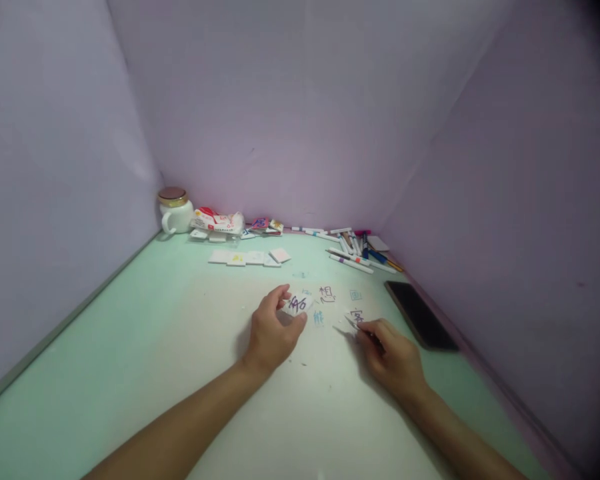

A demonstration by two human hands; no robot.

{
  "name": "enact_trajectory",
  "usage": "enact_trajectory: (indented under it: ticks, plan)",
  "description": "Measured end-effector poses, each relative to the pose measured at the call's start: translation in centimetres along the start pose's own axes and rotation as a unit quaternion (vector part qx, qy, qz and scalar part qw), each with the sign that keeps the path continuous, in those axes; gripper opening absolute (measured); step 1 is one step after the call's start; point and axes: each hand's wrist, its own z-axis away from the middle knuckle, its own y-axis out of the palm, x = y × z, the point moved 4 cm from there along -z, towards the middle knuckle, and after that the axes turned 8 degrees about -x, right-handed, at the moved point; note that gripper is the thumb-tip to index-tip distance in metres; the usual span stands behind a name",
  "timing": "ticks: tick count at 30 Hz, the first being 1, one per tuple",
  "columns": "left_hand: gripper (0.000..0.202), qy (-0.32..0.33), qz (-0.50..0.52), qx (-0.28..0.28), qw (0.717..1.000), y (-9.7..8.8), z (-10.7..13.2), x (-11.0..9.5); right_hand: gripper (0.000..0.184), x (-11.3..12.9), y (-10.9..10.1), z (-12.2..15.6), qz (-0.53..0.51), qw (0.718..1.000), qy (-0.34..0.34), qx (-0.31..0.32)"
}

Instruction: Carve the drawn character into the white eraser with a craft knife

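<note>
My left hand (274, 333) holds a small whitish piece with a purple character (297, 305) between thumb and fingers, tilted above the table. Opposite it, my right hand (394, 359) is closed round a thin two-pronged tool (351, 327). The tool's two points are apart and aim left; whether it is tweezers or small scissors I cannot tell. Between and beyond my hands lie several characters: a purple one (327, 294), a blue one (319, 318), another blue one (355, 295), and a purple one (356, 316) just past the tool. Tiny dark bits (304, 365) lie nearer to me.
A dark phone (420, 317) lies at the right edge. Several markers (350, 260) are piled at the back right. White tiles (247, 258), a plastic packet (217, 223) and a lidded white mug (177, 212) stand at the back left. Pale walls (280, 120) enclose the table (145, 400).
</note>
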Motion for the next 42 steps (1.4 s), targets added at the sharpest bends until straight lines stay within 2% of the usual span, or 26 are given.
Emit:
enact_trajectory:
  ticks: [5,8,10,13,15,17,19,20,22,24,25,26,28,29,31,32,34,36,38,40,42]
  plan:
    - [0.051,-0.033,0.055,-0.037,0.997,-0.2,-1.1,0.8,0.007,-0.1,0.0,-0.3,0.020,1.000,-0.009,-0.006]
    - [0.051,-0.051,0.089,-0.068,0.992,-0.9,-2.3,1.2,0.007,1.1,-0.9,0.0,0.005,1.000,-0.017,0.007]
    - [0.053,-0.061,0.106,-0.087,0.989,-1.4,-3.1,1.6,0.009,3.1,-2.2,0.6,-0.017,0.999,-0.026,0.030]
    - [0.053,-0.076,0.125,-0.110,0.983,-1.8,-3.9,2.0,0.021,8.0,-3.8,2.0,-0.072,0.989,-0.080,0.104]
    - [0.052,-0.085,0.134,-0.118,0.980,-1.9,-4.1,2.0,0.041,11.3,-3.7,3.0,-0.095,0.966,-0.156,0.184]
    - [0.054,-0.089,0.140,-0.121,0.979,-1.8,-4.0,1.9,0.052,12.7,-2.3,3.1,-0.079,0.952,-0.187,0.228]
    - [0.055,-0.089,0.146,-0.124,0.977,-1.9,-3.8,1.8,0.060,12.0,0.0,1.7,-0.079,0.949,-0.199,0.230]
    - [0.056,-0.088,0.149,-0.126,0.977,-1.9,-3.7,1.7,0.058,10.8,1.2,0.3,-0.054,0.958,-0.191,0.205]
    - [0.056,-0.085,0.153,-0.132,0.976,-2.2,-3.8,1.6,0.038,8.0,3.3,-2.9,-0.009,0.976,-0.152,0.153]
    - [0.055,-0.083,0.156,-0.144,0.974,-2.6,-4.1,1.4,0.031,6.2,4.1,-5.5,0.028,0.990,-0.097,0.093]
    - [0.054,-0.081,0.157,-0.152,0.972,-2.8,-4.3,1.3,0.030,6.2,4.0,-6.1,0.034,0.994,-0.080,0.071]
    - [0.053,-0.079,0.159,-0.160,0.971,-3.0,-4.6,1.2,0.030,6.9,3.7,-6.0,0.028,0.994,-0.080,0.064]
    - [0.052,-0.072,0.164,-0.175,0.968,-3.6,-5.2,0.9,0.031,10.2,2.8,-4.0,-0.020,0.986,-0.132,0.101]
    - [0.051,-0.068,0.167,-0.181,0.967,-3.9,-5.5,0.8,0.031,12.3,2.5,-2.5,-0.053,0.973,-0.176,0.141]
    - [0.050,-0.062,0.169,-0.193,0.965,-4.3,-5.9,0.6,0.026,16.2,1.9,0.2,-0.116,0.930,-0.321,0.135]
    - [0.050,-0.060,0.170,-0.197,0.964,-4.5,-6.1,0.6,0.025,16.8,2.5,0.7,-0.115,0.925,-0.324,0.162]
    - [0.051,-0.055,0.169,-0.202,0.963,-4.8,-6.3,0.5,0.029,15.5,4.9,-0.6,-0.072,0.954,-0.226,0.186]
    - [0.051,-0.049,0.164,-0.206,0.964,-5.1,-6.4,0.5,0.015,12.4,7.2,-3.8,-0.012,0.975,-0.157,0.155]
    - [0.050,-0.039,0.153,-0.208,0.965,-5.3,-6.5,0.3,0.018,8.5,8.5,-7.2,0.048,0.991,-0.071,0.106]
    - [0.046,-0.027,0.138,-0.200,0.970,-5.2,-6.2,0.0,0.024,5.3,8.2,-9.1,0.087,0.994,0.006,0.064]
    - [0.038,-0.005,0.122,-0.163,0.979,-4.8,-5.5,-0.6,0.024,3.2,6.9,-8.9,0.102,0.992,0.064,0.038]
